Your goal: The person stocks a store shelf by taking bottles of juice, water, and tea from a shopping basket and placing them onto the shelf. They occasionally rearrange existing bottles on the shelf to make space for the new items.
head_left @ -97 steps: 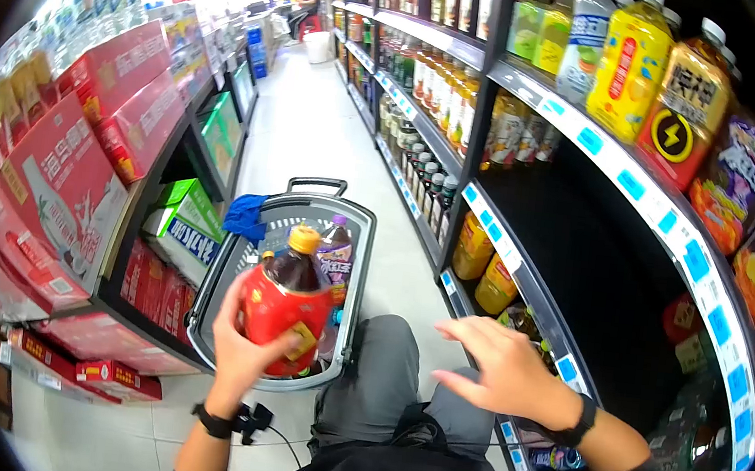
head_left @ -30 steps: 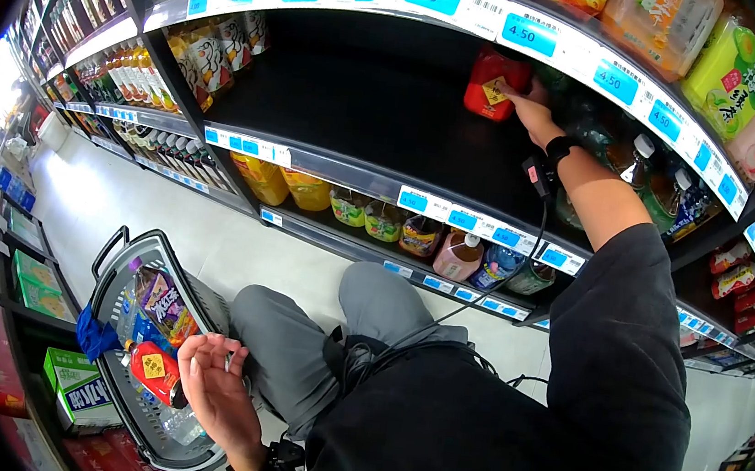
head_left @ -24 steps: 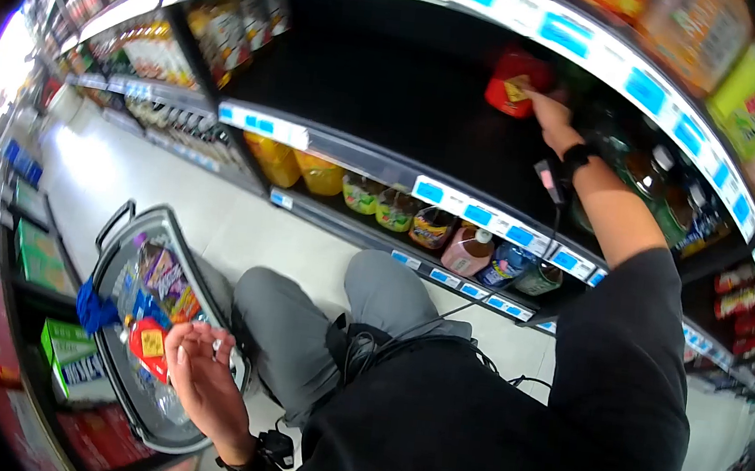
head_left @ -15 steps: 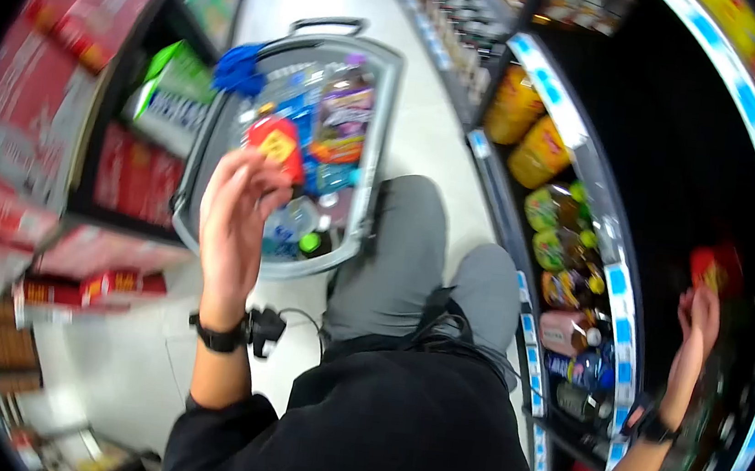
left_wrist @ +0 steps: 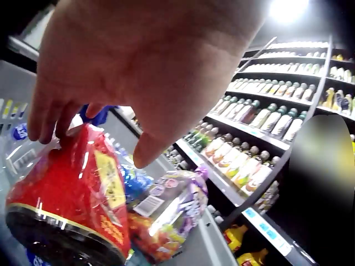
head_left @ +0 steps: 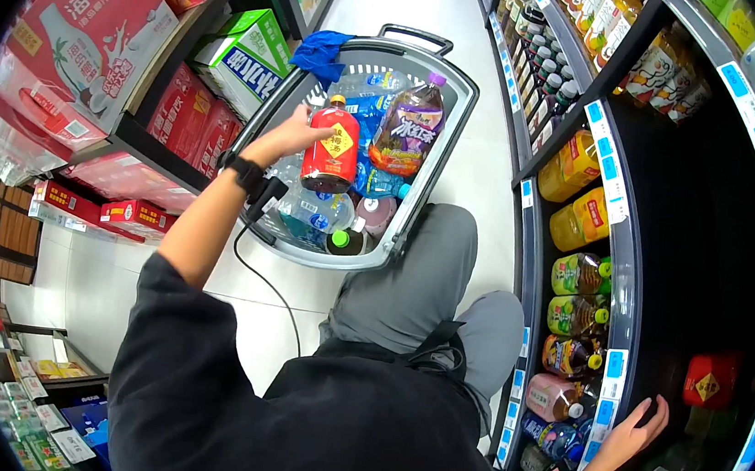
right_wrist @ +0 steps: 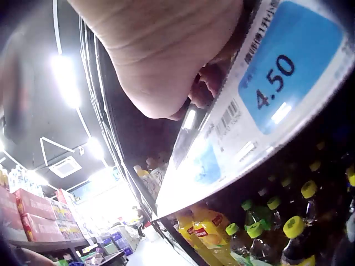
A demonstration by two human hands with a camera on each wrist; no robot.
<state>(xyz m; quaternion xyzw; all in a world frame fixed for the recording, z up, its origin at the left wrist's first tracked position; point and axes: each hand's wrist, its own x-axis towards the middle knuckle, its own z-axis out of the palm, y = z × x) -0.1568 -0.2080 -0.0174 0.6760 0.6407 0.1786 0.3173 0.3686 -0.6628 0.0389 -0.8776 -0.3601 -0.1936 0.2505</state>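
Observation:
A red-labelled bottle of dark drink lies on top of other bottles in a grey shopping basket. My left hand is at its upper end. In the left wrist view the fingers of this left hand touch the bottle's far side, while the thumb stands off the near side. Beside it leans a purple-capped bottle. My right hand holds nothing and hovers at the shelf edge with relaxed fingers. Another red-labelled bottle stands deeper on that dark shelf, just beyond the fingertips.
A blue cloth hangs over the basket rim. On the lower shelf stand several bottles. Red cartons and a green-white box line the left side. A price label runs along the shelf edge beside my right hand.
My left hand has moved from hovering over the basket to the red bottle. The right hand has left the red bottle on the shelf and drawn back to the edge. The head view turned to the basket.

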